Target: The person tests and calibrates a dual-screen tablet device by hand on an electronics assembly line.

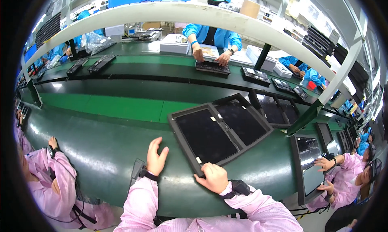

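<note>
On the green worktop in front of me lies a black tray [184, 144], set at a slant. Two dark flat display panels, a left one [206, 137] and a right one [241, 121], rest side by side in its compartments, with small white tabs at their edges. My right hand [214, 177] grips the tray's near corner, its fingers bent over the rim. To the left of the tray, my left hand [156, 156] is raised over the worktop, fingers spread and nothing in it. Each wrist carries a black strapped device.
Beyond the tray's far right corner is another panel tray [275, 125], near a metal post [305, 118]. A co-worker [343, 171] at right handles a panel tray [300, 167]; another person sits at left [52, 175]. Across the line, a blue-sleeved person works on a dark device [213, 68].
</note>
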The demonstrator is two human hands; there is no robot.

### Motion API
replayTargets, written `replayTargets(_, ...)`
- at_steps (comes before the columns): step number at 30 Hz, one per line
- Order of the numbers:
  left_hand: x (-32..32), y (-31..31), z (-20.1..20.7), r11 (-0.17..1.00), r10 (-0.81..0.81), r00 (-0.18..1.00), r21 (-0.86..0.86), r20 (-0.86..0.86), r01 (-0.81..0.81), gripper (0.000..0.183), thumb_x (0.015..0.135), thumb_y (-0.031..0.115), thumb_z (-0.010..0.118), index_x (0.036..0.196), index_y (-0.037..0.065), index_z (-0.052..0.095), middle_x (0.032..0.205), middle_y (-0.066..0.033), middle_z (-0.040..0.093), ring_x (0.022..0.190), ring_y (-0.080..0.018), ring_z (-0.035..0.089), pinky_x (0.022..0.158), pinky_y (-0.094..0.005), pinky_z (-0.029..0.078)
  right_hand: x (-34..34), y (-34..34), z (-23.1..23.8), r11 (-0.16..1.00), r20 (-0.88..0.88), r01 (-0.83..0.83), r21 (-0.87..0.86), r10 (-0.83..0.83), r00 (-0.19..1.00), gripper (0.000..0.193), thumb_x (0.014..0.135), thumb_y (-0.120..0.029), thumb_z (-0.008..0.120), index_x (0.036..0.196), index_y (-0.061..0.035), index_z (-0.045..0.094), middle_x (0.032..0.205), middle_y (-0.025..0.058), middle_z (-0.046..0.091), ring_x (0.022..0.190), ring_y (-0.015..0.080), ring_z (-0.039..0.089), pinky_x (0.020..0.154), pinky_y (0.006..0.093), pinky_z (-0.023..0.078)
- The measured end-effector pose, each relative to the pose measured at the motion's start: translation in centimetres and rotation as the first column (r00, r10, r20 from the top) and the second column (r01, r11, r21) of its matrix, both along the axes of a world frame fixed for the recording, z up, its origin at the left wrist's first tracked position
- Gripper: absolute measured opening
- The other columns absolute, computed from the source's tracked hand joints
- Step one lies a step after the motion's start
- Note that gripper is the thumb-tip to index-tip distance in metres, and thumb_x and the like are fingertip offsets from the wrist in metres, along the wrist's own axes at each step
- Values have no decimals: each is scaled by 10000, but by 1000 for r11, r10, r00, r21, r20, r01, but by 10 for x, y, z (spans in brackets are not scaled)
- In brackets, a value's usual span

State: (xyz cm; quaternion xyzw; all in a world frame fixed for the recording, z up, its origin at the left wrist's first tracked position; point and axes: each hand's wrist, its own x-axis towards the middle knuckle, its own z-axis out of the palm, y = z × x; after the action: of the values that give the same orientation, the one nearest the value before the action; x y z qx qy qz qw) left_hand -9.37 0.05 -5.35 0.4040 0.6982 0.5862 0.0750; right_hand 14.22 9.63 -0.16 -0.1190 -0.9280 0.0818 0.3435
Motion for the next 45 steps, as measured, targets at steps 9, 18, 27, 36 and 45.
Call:
replayTargets(9,-66,-66,-5,983,131,991,-123,-35,-134,797,781,17,680,1466,18,272,1453,-159,359,1327,-235,389,1099,-342,309,-36,-149,-14,906,253,-330,-265,396,883,289,798,-283,673,840,-51,506,790,95,491,657,223,607,528,341,489)
replayTargets(18,-99,-111,43,588,73,841,-657,-537,-471,817,702,9,617,1454,143,327,1475,-213,343,1393,-414,258,1110,-467,286,-30,-35,65,974,97,-26,-226,48,994,422,687,-306,758,978,-36,616,1130,147,578,1093,355,515,864,489,391)
replayTargets(27,-2,-20,41,827,-178,833,-539,-523,-162,1010,588,377,739,1474,166,302,1551,-177,177,1425,-433,130,1102,-623,134,-43,94,8,854,531,485,-189,-327,782,692,880,-580,512,1177,42,572,1527,243,210,1450,375,65,1102,630,102)
replayTargets(36,-34,10,42,825,81,776,-395,-625,-405,909,621,308,699,1445,167,343,1524,-141,253,1423,-380,180,1089,-642,123,-49,108,-6,800,411,488,-348,-338,847,587,870,-499,582,1182,-2,577,1539,188,230,1449,349,112,1096,641,97)
replayTargets(45,-49,23,36,819,38,796,-438,-604,-372,736,657,303,631,1351,160,431,1172,-76,573,1116,-283,491,956,-579,271,-51,110,-5,810,431,481,-336,-322,843,602,845,-503,618,1206,-23,582,1549,170,215,1436,354,166,1099,612,142)
